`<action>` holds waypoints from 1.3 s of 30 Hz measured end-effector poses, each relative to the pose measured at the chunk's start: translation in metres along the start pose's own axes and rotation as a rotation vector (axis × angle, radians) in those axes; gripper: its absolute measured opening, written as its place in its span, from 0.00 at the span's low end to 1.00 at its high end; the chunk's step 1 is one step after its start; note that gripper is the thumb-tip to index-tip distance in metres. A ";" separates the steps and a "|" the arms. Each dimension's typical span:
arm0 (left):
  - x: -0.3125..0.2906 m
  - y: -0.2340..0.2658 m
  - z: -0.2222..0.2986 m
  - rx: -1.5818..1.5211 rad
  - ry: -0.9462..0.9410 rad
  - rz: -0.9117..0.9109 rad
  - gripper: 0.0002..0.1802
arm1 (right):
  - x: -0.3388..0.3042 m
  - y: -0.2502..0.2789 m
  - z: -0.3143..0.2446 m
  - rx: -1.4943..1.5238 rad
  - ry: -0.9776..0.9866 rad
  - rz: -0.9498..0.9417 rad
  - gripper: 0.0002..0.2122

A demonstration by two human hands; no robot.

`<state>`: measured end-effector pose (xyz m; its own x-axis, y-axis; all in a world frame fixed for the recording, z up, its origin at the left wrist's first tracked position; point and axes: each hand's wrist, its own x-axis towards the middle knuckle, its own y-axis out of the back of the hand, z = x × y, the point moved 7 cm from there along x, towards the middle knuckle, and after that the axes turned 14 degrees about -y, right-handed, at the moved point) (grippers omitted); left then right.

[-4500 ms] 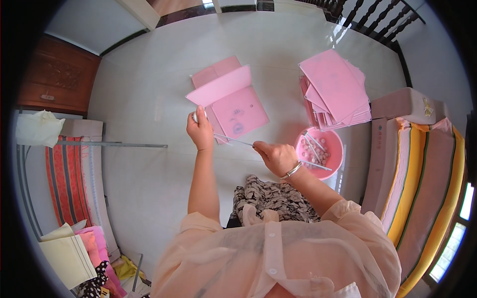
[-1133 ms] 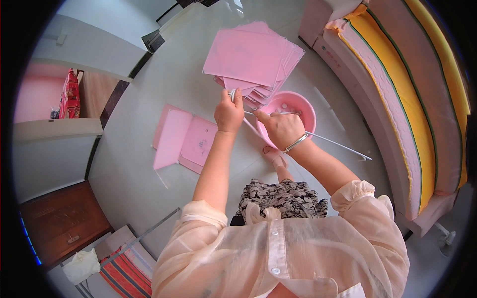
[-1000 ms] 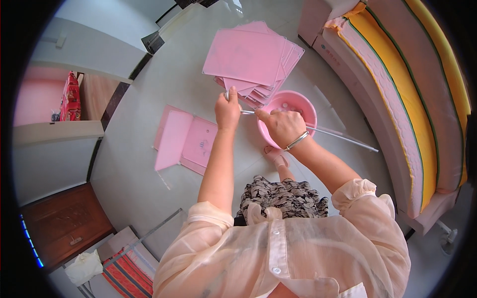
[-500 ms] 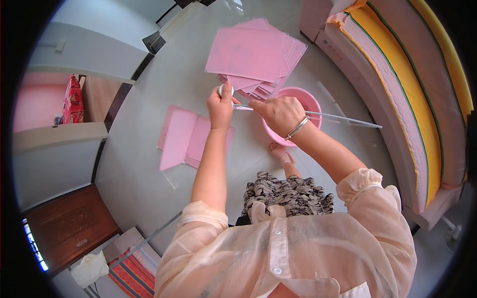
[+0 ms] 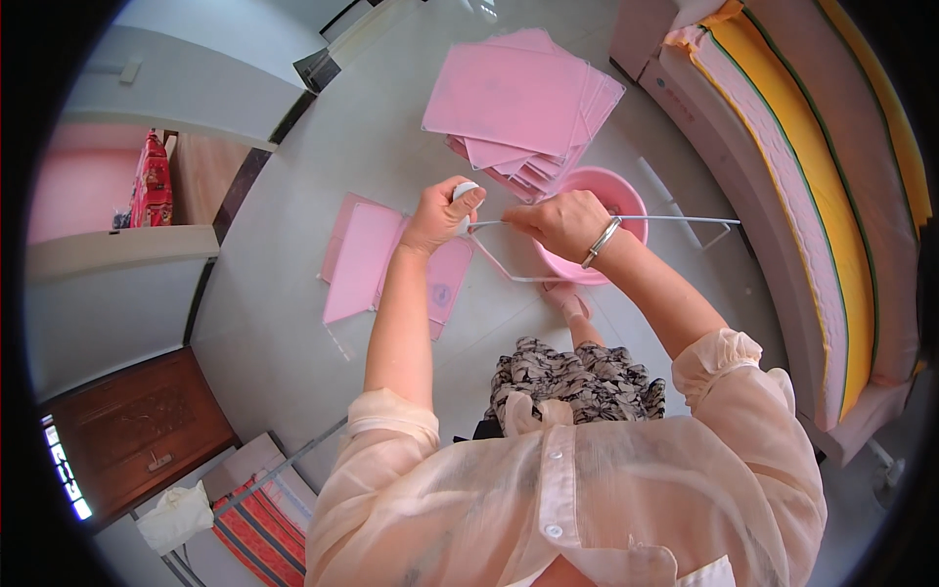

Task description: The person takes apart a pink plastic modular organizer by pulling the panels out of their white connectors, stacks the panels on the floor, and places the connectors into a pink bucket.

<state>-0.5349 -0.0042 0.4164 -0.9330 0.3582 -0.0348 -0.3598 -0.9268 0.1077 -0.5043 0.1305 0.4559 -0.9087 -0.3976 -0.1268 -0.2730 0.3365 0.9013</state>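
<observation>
My left hand (image 5: 436, 217) is closed around a small white rounded plastic piece (image 5: 466, 193). A thin pale rod (image 5: 680, 218) is gripped in my right hand (image 5: 567, 227), palm down, and sticks out to the right over a pink basin (image 5: 614, 186). A short length of rod shows between my two hands, reaching close to the white piece; whether they are joined I cannot tell. A thin pale bent strip (image 5: 501, 266) shows below my hands; what it belongs to is unclear. My right hand hides part of the basin.
Beyond my hands lies a fanned stack of pink panels (image 5: 504, 93). More pink panels (image 5: 367, 256) rest on the tiled floor to the left. A pink and yellow padded sofa (image 5: 773, 196) lines the right side. A brown wooden door (image 5: 137, 421) stands at the left.
My view has shifted slightly. My left hand has turned, its thumb now across the white piece. The rod's far end has swung away from me, and the bent strip now shows below my hands.
</observation>
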 end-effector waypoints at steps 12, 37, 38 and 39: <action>-0.004 0.012 -0.003 0.070 0.343 0.286 0.17 | 0.000 0.002 0.001 0.002 0.030 0.156 0.10; -0.005 0.012 0.031 0.809 -0.255 0.289 0.17 | -0.007 -0.006 -0.014 0.066 -0.130 0.084 0.08; -0.010 0.015 0.034 0.902 -0.212 0.398 0.17 | -0.007 -0.005 -0.016 0.068 -0.137 0.103 0.08; -0.017 0.019 0.038 0.994 -0.166 0.510 0.18 | -0.009 -0.003 -0.017 0.071 -0.140 0.120 0.08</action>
<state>-0.5258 -0.0232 0.4571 -0.9305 0.0429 0.3637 0.2967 -0.4940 0.8173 -0.4901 0.1182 0.4611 -0.9696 -0.2306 -0.0814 -0.1777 0.4357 0.8824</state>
